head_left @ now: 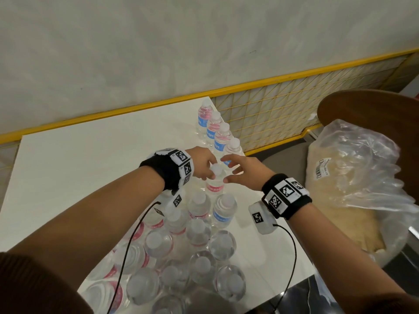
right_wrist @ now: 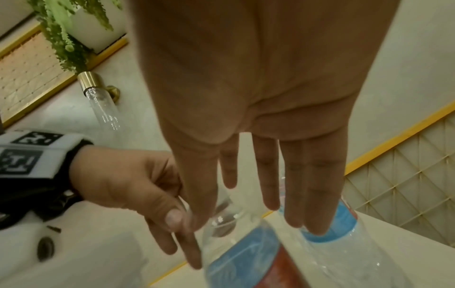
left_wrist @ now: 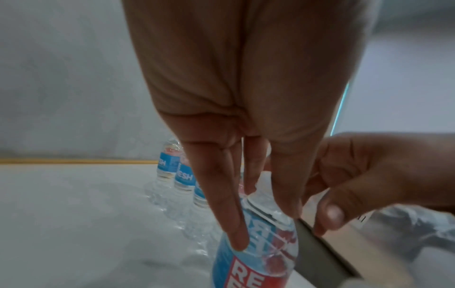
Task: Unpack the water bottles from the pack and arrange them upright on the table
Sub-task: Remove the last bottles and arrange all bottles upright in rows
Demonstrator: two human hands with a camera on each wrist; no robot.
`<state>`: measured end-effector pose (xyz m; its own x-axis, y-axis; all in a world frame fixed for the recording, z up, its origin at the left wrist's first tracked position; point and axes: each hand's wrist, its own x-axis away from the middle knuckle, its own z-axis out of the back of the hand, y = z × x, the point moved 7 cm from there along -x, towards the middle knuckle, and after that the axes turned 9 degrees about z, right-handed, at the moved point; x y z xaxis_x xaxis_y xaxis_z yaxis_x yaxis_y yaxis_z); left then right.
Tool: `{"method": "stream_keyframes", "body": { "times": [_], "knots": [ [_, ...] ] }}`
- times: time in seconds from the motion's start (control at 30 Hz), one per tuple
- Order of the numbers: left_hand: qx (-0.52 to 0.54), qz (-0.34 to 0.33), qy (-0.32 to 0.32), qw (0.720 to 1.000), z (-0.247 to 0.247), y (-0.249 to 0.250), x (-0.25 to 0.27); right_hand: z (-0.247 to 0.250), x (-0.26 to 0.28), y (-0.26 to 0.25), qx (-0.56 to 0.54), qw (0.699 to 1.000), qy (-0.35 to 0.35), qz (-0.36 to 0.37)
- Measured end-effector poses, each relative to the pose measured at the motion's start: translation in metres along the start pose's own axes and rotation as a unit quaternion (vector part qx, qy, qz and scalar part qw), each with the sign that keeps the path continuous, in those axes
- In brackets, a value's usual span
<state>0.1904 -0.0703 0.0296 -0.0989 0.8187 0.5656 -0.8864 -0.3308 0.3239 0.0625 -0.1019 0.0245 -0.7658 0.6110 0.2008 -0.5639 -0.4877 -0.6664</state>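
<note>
On the white table (head_left: pixel 90 168), a clear water bottle (head_left: pixel 215 185) with a red and blue label stands upright just beyond the pack. My left hand (head_left: pixel 209 173) grips it from above, fingers down around its cap and shoulder (left_wrist: pixel 256 259). My right hand (head_left: pixel 231 168) hovers beside it with fingers spread, holding nothing; its fingertips (right_wrist: pixel 312 224) hang over the neighbouring bottle. Several bottles stand in a row (head_left: pixel 218 134) along the table's right edge. The pack (head_left: pixel 181 250) of several bottles sits at the near edge under my forearms.
A yellow-framed wire mesh panel (head_left: pixel 294 105) runs behind and right of the table. To the right, a clear plastic bag (head_left: pixel 353 189) with pale contents rests on a round wooden seat (head_left: pixel 374 103). The table's left half is bare white surface.
</note>
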Motion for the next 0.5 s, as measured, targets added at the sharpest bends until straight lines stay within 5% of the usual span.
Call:
{"method": "stream_keyframes", "body": {
  "times": [0.5],
  "knots": [
    [-0.131, 0.032, -0.189, 0.973, -0.033, -0.019, 0.02, 0.009, 0.001, 0.015, 0.124, 0.992, -0.037, -0.01]
  ]
}}
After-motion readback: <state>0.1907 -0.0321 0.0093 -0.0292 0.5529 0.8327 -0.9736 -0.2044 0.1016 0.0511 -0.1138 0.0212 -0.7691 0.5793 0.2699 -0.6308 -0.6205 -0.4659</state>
